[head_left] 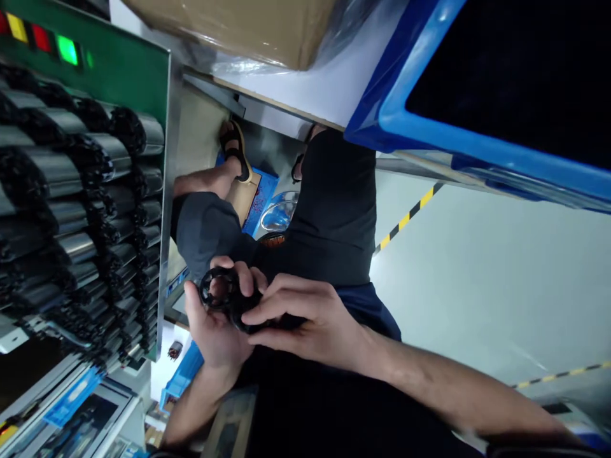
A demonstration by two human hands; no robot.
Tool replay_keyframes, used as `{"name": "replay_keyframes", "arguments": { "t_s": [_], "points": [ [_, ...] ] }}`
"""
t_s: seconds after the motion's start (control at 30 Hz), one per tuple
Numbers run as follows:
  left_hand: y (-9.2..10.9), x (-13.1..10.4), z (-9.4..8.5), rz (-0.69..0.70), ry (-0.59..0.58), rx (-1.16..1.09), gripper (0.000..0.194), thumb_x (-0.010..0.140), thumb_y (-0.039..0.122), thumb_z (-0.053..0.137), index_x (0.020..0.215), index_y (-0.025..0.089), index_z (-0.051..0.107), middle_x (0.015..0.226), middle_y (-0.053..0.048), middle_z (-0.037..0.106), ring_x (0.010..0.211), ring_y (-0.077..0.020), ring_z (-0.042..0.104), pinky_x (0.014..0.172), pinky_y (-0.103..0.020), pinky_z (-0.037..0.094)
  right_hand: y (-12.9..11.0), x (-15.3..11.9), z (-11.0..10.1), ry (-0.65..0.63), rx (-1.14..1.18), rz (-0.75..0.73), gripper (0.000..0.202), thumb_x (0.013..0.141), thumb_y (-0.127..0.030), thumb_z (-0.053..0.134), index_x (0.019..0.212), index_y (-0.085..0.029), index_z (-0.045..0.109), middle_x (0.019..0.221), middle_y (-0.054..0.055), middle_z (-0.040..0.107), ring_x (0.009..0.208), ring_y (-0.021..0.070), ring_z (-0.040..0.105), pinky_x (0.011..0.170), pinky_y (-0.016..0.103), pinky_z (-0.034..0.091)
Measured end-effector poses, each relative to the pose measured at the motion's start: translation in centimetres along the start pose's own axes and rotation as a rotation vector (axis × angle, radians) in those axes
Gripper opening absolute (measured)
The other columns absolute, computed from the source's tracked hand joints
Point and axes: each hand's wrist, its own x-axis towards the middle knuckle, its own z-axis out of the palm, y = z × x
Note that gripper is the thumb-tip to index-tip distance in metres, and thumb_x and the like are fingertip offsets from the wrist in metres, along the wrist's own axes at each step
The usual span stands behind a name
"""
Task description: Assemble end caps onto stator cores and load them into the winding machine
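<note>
My left hand point(217, 334) is turned palm up, its fingers curled around a black ring-shaped part point(205, 294). Skin shows through the round opening of that part. My right hand point(310, 312) has thumb and fingers pinched on a second black ring-shaped part point(237, 313), which lies against the first one over the left palm. Fingers cover much of both pieces, so whether they are joined cannot be told. Both hands are held low in front of my body, above my lap.
At left, rows of metal cylinders with black ends point(67, 172) stand against a green board point(138, 76). A cardboard box point(248, 25) in clear wrap and a blue crate point(396, 108) are ahead. A blue bin point(184, 375) lies lower left. Yellow-black tape point(410, 216) marks the floor.
</note>
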Motion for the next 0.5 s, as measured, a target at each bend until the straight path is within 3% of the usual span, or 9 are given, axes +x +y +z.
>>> {"name": "replay_keyframes", "arguments": {
  "t_s": [0.1, 0.17, 0.27, 0.33, 0.4, 0.5],
  "points": [
    [0.1, 0.6, -0.7, -0.087, 0.096, 0.017, 0.05, 0.113, 0.078, 0.07, 0.111, 0.028, 0.074, 0.08, 0.001, 0.057, 0.077, -0.0181, 0.066, 0.083, -0.031, 0.07, 1.5, 0.1, 0.3, 0.007, -0.233, -0.167, 0.021, 0.11, -0.033, 0.095, 0.129, -0.024, 0.093, 0.122, 0.007, 0.088, 0.112, 0.0184, 0.083, 0.1, 0.033, 0.073],
    [0.3, 1.0, -1.4, -0.153, 0.131, 0.014, 0.047, 0.114, 0.074, 0.071, 0.11, 0.028, 0.076, 0.08, 0.001, 0.058, 0.079, -0.0168, 0.069, 0.082, -0.026, 0.071, 2.3, 0.2, 0.5, -0.038, -0.313, -0.228, 0.024, 0.112, -0.029, 0.092, 0.135, -0.025, 0.092, 0.126, 0.005, 0.09, 0.117, 0.0179, 0.082, 0.105, 0.033, 0.074],
    [0.7, 1.6, -2.6, -0.333, 0.203, -0.066, 0.042, 0.112, 0.067, 0.081, 0.111, 0.025, 0.081, 0.088, 0.0, 0.071, 0.084, -0.0143, 0.078, 0.078, -0.018, 0.071, 3.4, 0.9, 0.8, -0.056, -0.293, -0.233, 0.02, 0.115, -0.019, 0.085, 0.134, -0.023, 0.092, 0.128, 0.002, 0.091, 0.118, 0.0142, 0.082, 0.114, 0.027, 0.072],
    [1.0, 1.9, -3.3, -0.501, 0.285, -0.16, 0.039, 0.115, 0.062, 0.081, 0.116, 0.023, 0.086, 0.097, -0.002, 0.082, 0.082, -0.0136, 0.083, 0.068, -0.015, 0.069, 3.8, 1.6, 0.6, -0.034, -0.269, -0.253, 0.013, 0.117, -0.017, 0.082, 0.124, -0.02, 0.093, 0.122, 0.001, 0.091, 0.11, 0.0126, 0.081, 0.107, 0.024, 0.071],
    [1.2, 2.2, -3.7, -0.65, 0.393, -0.259, 0.044, 0.123, 0.058, 0.067, 0.118, 0.02, 0.089, 0.102, -0.006, 0.089, 0.08, -0.0149, 0.086, 0.062, -0.015, 0.068, 3.9, 2.3, 0.3, -0.046, -0.289, -0.263, 0.012, 0.119, -0.019, 0.081, 0.116, -0.02, 0.092, 0.114, -0.002, 0.091, 0.101, 0.0126, 0.078, 0.093, 0.026, 0.069],
    [1.4, 2.4, -4.1, -0.746, 0.48, -0.385, 0.06, 0.128, 0.06, 0.049, 0.114, 0.019, 0.09, 0.097, -0.008, 0.091, 0.071, -0.0168, 0.086, 0.05, -0.018, 0.065, 4.0, 3.0, -0.2, -0.144, -0.358, -0.228, 0.016, 0.122, -0.023, 0.076, 0.118, -0.026, 0.092, 0.111, -0.007, 0.091, 0.101, 0.0141, 0.075, 0.086, 0.032, 0.063]
  ]
}}
